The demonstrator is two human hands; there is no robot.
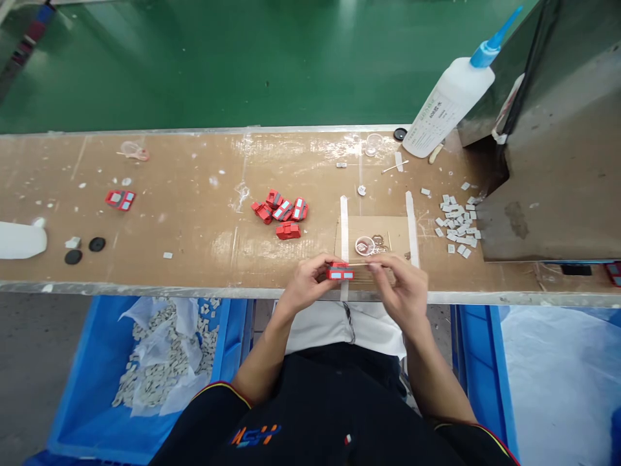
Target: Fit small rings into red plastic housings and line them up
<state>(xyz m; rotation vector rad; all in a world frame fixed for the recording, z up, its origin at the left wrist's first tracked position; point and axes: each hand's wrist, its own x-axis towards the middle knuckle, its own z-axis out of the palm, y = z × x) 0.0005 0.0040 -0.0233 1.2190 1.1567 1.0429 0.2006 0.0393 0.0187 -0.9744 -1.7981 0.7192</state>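
Observation:
My left hand [306,281] pinches a small red toy car body [341,272] with pale window patches at the table's front edge. Between the fingertips of my right hand [403,285] is a thin wooden stick [359,264], its tip pointing left at the car body. Whether the tip touches it, I cannot tell. Just beyond my hands, a small round dish [365,246] of brownish liquid sits on a cardboard pad [398,226] edged by white tape strips. Several similar red car bodies [288,230] lie in a loose group to the left of the pad.
A white glue bottle [449,107] with a blue nozzle stands at the back right. Small pale tiles [458,223] are heaped beside a metal box [557,175]. Blue bins [77,388] flank me below the table. Another red car body [120,200] lies far left.

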